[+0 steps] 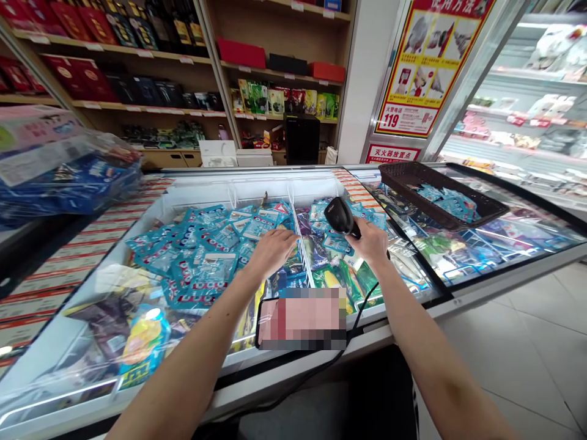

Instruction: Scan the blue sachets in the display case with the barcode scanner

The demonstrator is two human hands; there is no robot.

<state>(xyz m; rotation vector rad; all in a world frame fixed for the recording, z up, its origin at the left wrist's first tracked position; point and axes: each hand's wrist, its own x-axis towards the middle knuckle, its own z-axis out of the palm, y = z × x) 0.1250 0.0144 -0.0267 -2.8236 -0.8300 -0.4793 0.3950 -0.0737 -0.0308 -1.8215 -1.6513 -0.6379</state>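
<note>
My right hand is wrapped round the handle of a black barcode scanner, whose head points left over the chest freezer. From its grip a black cable runs down to the freezer's front edge. My left hand is held palm down beside the white wire divider, fingers stretched to the right, with nothing visible in it. Blue ice-cream packets lie heaped left of the divider. More blue packets lie on its right, under the scanner. A phone with a blurred screen rests at the front edge.
A brown basket with several blue packets stands on the freezer's right glass. At far left sits a plastic-wrapped bundle of blue packages. Price strips line the freezer's left side. Goods shelves stand behind.
</note>
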